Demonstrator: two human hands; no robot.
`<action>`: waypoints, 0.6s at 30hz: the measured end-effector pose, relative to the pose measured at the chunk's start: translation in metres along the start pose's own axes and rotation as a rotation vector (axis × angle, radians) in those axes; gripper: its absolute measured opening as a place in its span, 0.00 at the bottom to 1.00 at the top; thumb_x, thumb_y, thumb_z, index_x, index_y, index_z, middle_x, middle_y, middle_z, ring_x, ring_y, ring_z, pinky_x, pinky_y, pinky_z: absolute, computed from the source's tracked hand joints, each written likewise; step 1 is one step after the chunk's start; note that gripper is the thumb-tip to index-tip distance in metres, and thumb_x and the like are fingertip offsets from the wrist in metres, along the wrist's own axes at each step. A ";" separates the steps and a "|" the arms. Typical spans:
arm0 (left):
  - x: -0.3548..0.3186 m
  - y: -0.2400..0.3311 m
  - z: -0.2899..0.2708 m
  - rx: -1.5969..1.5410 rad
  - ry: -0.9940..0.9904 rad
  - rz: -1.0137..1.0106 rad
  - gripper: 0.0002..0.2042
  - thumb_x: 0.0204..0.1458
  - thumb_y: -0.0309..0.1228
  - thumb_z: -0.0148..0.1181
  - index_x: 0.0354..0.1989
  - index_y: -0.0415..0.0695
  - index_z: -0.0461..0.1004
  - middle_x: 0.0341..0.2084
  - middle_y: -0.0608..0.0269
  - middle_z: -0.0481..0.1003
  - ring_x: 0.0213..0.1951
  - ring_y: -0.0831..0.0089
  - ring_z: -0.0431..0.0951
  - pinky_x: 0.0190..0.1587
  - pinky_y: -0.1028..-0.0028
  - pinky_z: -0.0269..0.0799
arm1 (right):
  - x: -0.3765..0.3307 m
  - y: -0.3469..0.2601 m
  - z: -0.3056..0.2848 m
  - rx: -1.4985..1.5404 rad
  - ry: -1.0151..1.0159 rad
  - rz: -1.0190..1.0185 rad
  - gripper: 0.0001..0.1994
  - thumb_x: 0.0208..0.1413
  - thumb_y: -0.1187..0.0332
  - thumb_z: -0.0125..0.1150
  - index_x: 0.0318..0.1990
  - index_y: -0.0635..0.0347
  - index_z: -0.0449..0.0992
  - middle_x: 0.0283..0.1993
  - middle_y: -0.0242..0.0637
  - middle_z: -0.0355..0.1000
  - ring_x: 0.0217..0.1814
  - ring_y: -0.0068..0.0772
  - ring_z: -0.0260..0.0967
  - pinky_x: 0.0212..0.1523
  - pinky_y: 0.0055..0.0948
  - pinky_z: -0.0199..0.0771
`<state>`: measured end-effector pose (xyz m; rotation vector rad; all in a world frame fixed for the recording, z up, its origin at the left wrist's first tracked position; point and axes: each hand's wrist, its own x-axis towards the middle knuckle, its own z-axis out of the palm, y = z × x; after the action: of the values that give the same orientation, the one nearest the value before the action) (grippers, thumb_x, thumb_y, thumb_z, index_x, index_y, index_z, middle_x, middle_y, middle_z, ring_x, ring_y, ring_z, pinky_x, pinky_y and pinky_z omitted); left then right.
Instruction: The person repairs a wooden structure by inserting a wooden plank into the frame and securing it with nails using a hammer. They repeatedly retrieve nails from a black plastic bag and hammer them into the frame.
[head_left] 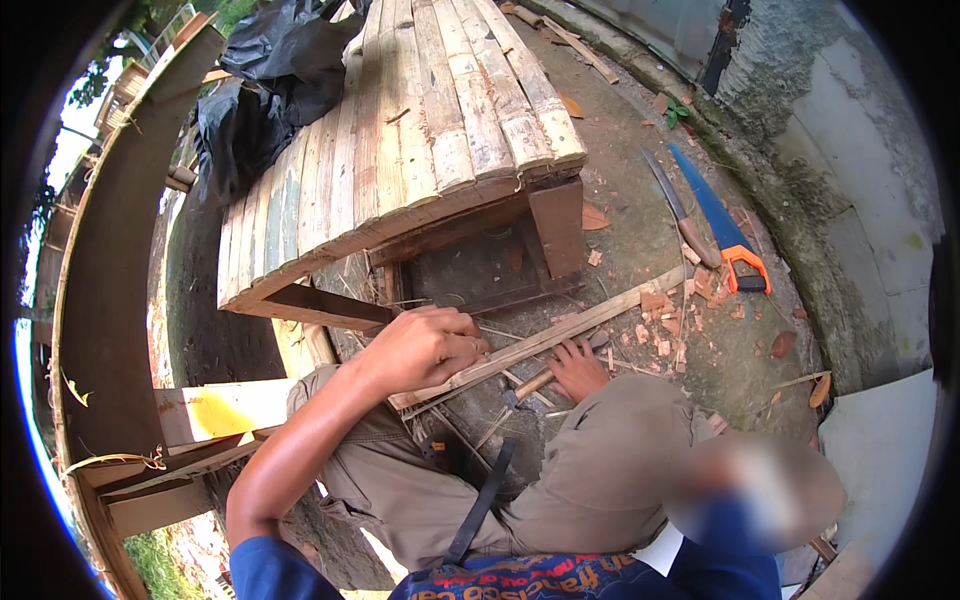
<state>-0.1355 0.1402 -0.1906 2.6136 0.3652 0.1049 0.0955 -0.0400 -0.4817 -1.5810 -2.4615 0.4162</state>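
The wooden strip (610, 308) warrants steady support, fingers clear of its edges; left hand (435, 347) curls over it, right hand (578, 370) overlies a wooden-handled tool (537, 381), both grips indeterminable.

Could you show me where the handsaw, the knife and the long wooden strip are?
Handsaw (716, 210), head view: on its blue blade.
Knife (677, 204), head view: on the blade, near the handle.
Long wooden strip (552, 336), head view: around its middle.

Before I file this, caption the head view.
Left hand and right hand by a wooden strip, knife and saw lying beyond.
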 end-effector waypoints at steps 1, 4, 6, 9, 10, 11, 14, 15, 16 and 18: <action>0.010 -0.011 0.003 0.015 -0.061 0.006 0.07 0.53 0.29 0.66 0.39 0.45 0.83 0.34 0.59 0.79 0.37 0.57 0.81 0.40 0.58 0.78 | 0.003 0.003 -0.005 -0.056 -0.041 -0.002 0.24 0.53 0.53 0.70 0.51 0.58 0.75 0.53 0.43 0.69 0.63 0.46 0.61 0.61 0.45 0.60; 0.040 -0.059 0.025 0.118 -0.308 -0.119 0.08 0.56 0.31 0.63 0.42 0.46 0.82 0.38 0.56 0.81 0.40 0.53 0.82 0.40 0.55 0.78 | -0.005 0.022 0.017 -0.106 -0.078 -0.078 0.22 0.56 0.53 0.67 0.50 0.58 0.75 0.52 0.40 0.71 0.61 0.43 0.65 0.61 0.43 0.62; 0.062 -0.092 0.026 0.350 -0.474 -0.192 0.08 0.57 0.32 0.60 0.41 0.45 0.81 0.37 0.54 0.81 0.41 0.51 0.81 0.42 0.55 0.78 | 0.000 0.026 0.009 -0.003 -0.147 -0.079 0.21 0.58 0.52 0.66 0.49 0.58 0.75 0.50 0.42 0.72 0.55 0.46 0.71 0.56 0.46 0.67; 0.090 -0.121 0.040 0.390 -0.280 -0.278 0.09 0.57 0.33 0.60 0.40 0.44 0.81 0.37 0.49 0.81 0.45 0.48 0.81 0.46 0.53 0.77 | -0.014 0.022 -0.026 0.239 -0.214 0.038 0.20 0.61 0.50 0.63 0.46 0.60 0.76 0.47 0.47 0.73 0.45 0.54 0.75 0.49 0.50 0.73; 0.096 -0.136 0.049 0.302 -0.126 -0.292 0.10 0.59 0.34 0.57 0.43 0.44 0.80 0.40 0.48 0.80 0.47 0.47 0.80 0.48 0.53 0.76 | -0.017 0.022 -0.040 0.328 -0.224 0.098 0.20 0.63 0.49 0.61 0.45 0.60 0.76 0.45 0.49 0.73 0.42 0.57 0.76 0.46 0.52 0.74; 0.102 -0.155 0.066 0.207 0.028 -0.304 0.12 0.61 0.36 0.55 0.46 0.44 0.80 0.44 0.46 0.80 0.49 0.46 0.79 0.50 0.53 0.75 | -0.020 0.025 -0.051 0.420 -0.244 0.128 0.23 0.65 0.47 0.57 0.48 0.63 0.75 0.45 0.54 0.76 0.44 0.61 0.77 0.47 0.56 0.75; 0.119 -0.192 0.111 0.051 0.500 -0.359 0.13 0.62 0.37 0.56 0.47 0.42 0.80 0.44 0.44 0.80 0.50 0.44 0.78 0.51 0.53 0.74 | -0.032 0.031 -0.075 0.465 -0.156 0.256 0.23 0.66 0.49 0.56 0.48 0.64 0.75 0.44 0.54 0.77 0.45 0.61 0.76 0.47 0.53 0.76; 0.123 -0.199 0.124 0.013 0.649 -0.384 0.13 0.62 0.37 0.58 0.46 0.40 0.80 0.42 0.43 0.80 0.48 0.43 0.79 0.51 0.54 0.74 | -0.032 0.033 -0.090 0.510 -0.083 0.246 0.22 0.65 0.50 0.57 0.46 0.65 0.76 0.41 0.55 0.78 0.44 0.62 0.76 0.46 0.53 0.76; 0.129 -0.205 0.134 -0.002 0.656 -0.379 0.14 0.62 0.38 0.57 0.46 0.40 0.80 0.43 0.43 0.80 0.49 0.43 0.79 0.51 0.54 0.74 | -0.035 0.037 -0.096 0.505 -0.066 0.289 0.22 0.65 0.50 0.58 0.44 0.65 0.77 0.40 0.55 0.78 0.43 0.61 0.76 0.46 0.52 0.76; 0.134 -0.217 0.148 -0.025 0.665 -0.373 0.15 0.63 0.39 0.56 0.47 0.40 0.80 0.45 0.43 0.80 0.49 0.43 0.78 0.52 0.54 0.74 | -0.045 0.046 -0.105 0.500 -0.029 0.369 0.21 0.64 0.51 0.59 0.41 0.65 0.78 0.38 0.55 0.77 0.42 0.60 0.76 0.44 0.52 0.75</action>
<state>-0.0374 0.2913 -0.4239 2.3699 1.0552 0.8456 0.1858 -0.0490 -0.3983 -1.7860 -1.8611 1.0215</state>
